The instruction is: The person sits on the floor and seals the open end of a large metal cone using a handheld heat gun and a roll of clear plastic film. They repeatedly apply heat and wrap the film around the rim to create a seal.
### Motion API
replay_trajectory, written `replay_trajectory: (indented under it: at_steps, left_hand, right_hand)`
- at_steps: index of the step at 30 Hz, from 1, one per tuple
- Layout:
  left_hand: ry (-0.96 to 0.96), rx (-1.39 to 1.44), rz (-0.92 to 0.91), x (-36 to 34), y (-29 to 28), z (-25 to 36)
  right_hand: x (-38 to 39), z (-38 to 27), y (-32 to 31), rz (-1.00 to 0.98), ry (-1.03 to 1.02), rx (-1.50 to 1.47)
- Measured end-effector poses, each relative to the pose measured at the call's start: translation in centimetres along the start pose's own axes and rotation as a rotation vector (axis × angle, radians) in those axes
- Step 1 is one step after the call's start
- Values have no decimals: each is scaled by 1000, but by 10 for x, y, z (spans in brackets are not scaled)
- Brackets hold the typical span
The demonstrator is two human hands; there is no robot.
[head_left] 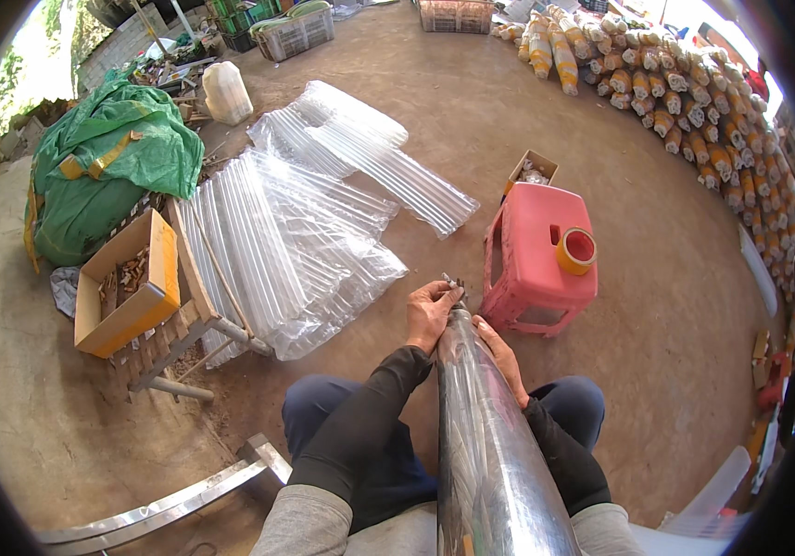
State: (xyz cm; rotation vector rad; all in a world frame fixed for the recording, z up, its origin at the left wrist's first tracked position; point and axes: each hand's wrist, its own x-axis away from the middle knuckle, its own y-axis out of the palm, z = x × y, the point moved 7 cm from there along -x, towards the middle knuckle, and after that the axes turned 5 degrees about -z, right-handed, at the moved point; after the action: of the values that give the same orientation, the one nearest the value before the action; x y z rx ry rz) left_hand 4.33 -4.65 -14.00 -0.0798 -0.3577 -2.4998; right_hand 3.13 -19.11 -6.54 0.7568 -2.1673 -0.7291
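A long, shiny tube [485, 445], metallic or wrapped in clear film, runs from the lower edge between my knees to the middle of the view. My left hand [429, 317] is at its far end, thumb and fingers pinched together around a small piece I cannot make out. Tiny dark and silvery bits stick out by the fingertips. Along the tube's right side lies my right hand [501, 358], gripping it, its lower fingers hidden behind the tube. Just beyond stands a pink plastic stool [546, 218] with a roll of yellow tape [576, 251] on it.
Clear plastic tubing bundles [268, 250] lie on the floor ahead left. A wooden rack holds a cardboard box [129, 287] of small brown pieces beside a green tarp [110, 157]. Wrapped bundles [694, 111] are piled at right; a metal frame [175, 500] is lower left.
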Motion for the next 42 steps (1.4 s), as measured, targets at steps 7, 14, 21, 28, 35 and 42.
replay_trajectory:
  at_steps: [7,14,21,28,35,42]
  left_hand:
    - [2,-12,5,-1,1,-1]
    - [-7,-15,3,-1,0,-3]
    - [-17,-11,13,0,-1,-3]
    - [-30,-6,8,1,1,-2]
    - [-31,10,1,-1,0,-5]
    - [-16,-10,4,0,1,-1]
  right_hand:
    - [4,-2,3,8,39,-8]
    - [0,1,-3,24,6,-7]
    - [0,0,1,2,11,-8]
    - [2,-2,-2,-38,31,112]
    - [6,-3,2,20,54,81]
    - [6,-5,4,-17,14,114]
